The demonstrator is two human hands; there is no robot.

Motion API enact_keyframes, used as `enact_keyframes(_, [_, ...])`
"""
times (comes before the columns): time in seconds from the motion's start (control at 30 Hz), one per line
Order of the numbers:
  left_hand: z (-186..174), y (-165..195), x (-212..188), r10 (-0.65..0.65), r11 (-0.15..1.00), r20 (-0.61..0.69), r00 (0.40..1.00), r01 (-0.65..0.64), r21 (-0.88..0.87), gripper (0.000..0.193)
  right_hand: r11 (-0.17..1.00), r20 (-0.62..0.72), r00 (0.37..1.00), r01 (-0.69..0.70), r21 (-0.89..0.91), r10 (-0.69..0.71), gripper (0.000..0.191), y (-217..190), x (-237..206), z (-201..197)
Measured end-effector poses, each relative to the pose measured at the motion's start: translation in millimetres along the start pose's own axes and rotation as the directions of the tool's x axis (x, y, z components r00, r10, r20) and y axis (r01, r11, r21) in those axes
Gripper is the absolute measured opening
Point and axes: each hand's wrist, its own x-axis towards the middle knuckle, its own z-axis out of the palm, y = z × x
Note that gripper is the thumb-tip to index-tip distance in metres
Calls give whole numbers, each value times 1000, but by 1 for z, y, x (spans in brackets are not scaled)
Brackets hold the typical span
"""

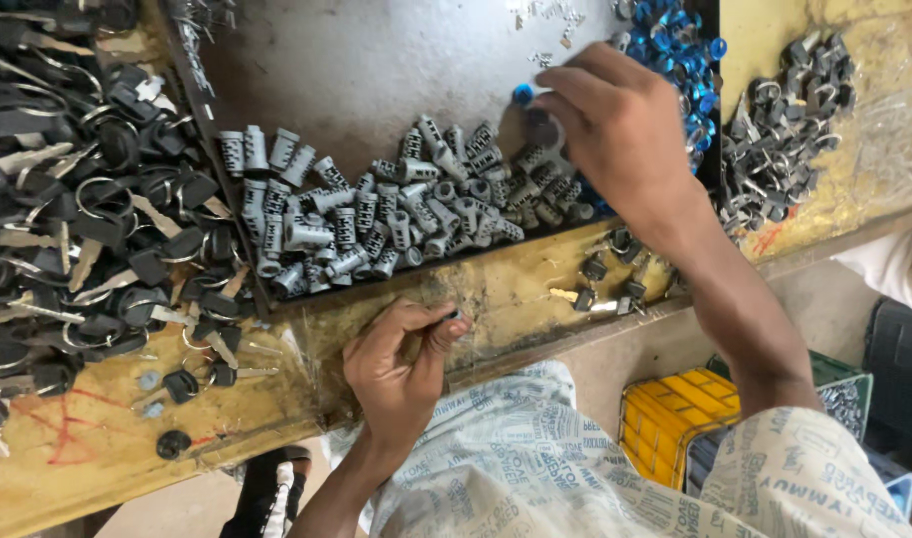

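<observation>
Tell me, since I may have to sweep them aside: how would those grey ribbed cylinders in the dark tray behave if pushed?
The grey cylinders look like rigid metal, so probably heavy for their size. Being round, some would likely roll; the ribs and jumbled heap may make them snag and slide together. The dark tray looks smooth, so they should shift easily.

Under the right hand (pixel 620 130) lies a heap of lock cylinders (pixel 396 214), dull grey cast metal with ribbed, matt sides. They rest on a dark tray (pixel 376 60) of worn sheet metal, scuffed and faintly shiny. By that hand's fingertips sit blue caps (pixel 680 45), glossy, seemingly plastic. Left of the left hand (pixel 401 364) spread keys (pixel 87 219) with bright metal blades and black matt plastic heads, some on thin steel rings. The table (pixel 496 289) is rough wood with chipped, stained yellow paint. Right of the right hand lie dark grey metal parts (pixel 784 130), dull. The sleeves (pixel 535 458) are soft printed cloth.
</observation>
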Motion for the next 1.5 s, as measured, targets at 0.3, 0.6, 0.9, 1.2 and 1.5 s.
enact_keyframes(0.3, [1,-1,3,6,999,11,1000,-6,47,9,987,126,992,4,-160,17,6,4,-16,-10])
enact_keyframes(0.6, [-2,0,0,-62,998,8,998,62,19,11,986,56,996,81,-144,-73,8,-4,12,0])
enact_keyframes(0.9, [-1,1,1,-91,993,-35,995,88,-72,14,988,96,991,102,-113,-91,12,-16,3,-5])
enact_keyframes(1.2, [14,-2,-2,-22,991,25,999,25,-131,11,986,-87,982,-163,40,166,5,-60,-60,-35])
enact_keyframes(1.5, [11,-10,-5,-50,990,-37,998,45,-133,13,995,66,997,37,97,-44,18,-17,3,-10])
